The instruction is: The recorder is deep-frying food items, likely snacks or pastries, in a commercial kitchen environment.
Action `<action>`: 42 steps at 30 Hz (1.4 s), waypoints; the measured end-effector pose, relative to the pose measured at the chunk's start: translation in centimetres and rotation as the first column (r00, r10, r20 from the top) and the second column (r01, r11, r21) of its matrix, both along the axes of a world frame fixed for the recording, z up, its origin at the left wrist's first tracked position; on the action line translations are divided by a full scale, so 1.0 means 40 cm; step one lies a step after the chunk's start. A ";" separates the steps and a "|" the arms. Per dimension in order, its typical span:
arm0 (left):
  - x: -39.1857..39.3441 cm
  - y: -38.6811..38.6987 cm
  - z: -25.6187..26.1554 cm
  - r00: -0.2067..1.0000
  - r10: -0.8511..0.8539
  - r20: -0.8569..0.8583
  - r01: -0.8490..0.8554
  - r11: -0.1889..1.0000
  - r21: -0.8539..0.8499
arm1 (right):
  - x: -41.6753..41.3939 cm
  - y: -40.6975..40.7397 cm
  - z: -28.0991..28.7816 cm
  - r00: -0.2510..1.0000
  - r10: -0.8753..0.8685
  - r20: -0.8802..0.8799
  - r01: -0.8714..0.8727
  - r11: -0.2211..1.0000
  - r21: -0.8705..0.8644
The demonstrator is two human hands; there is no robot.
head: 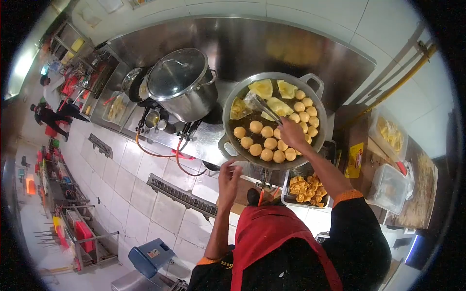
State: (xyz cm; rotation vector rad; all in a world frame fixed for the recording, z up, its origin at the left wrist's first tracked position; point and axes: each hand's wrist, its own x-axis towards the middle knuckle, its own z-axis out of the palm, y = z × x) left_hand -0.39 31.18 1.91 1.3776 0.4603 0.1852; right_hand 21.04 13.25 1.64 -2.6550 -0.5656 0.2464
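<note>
My right hand (292, 134) grips metal tongs (271, 112) over a wide two-handled metal pan (226, 120) of dark oil. The tongs' tips reach among pale yellow folded dough sheets (260, 88) at the pan's far left; something whitish at the tips is too blurred to tell. Several round golden-brown balls (269, 143) float along the near and right sides. My left hand (229, 182) holds nothing, fingers apart, just below the pan's left loop handle (224, 147). Below the pan, a metal tray (285, 189) holds crisp fried dough pieces (307, 188).
Left of the pan stands a lidded steel stockpot (184, 105). Orange gas hoses (178, 160) hang from the stove front. Plastic containers (389, 189) and a yellow packet (354, 160) lie at the right. A drain grate (182, 196) crosses the floor. Two people (52, 91) are far left.
</note>
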 end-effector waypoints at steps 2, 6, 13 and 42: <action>-0.038 0.026 -0.025 0.993 0.115 -0.009 -0.115 0.993 0.026 | -0.038 0.028 0.044 0.999 0.045 0.024 -0.046 0.999 0.014; -0.037 0.023 0.007 0.995 0.095 0.012 -0.096 0.995 0.025 | -0.060 0.078 0.018 0.990 0.129 0.049 -0.128 0.992 -0.016; -0.090 0.088 0.027 0.991 0.134 0.006 -0.134 0.989 0.063 | -0.031 0.046 0.023 0.997 0.007 0.082 -0.008 1.000 0.012; -0.218 0.176 -0.063 0.973 0.229 -0.011 -0.224 0.961 0.162 | -0.058 0.054 0.032 0.990 -0.036 0.134 0.039 0.999 -0.024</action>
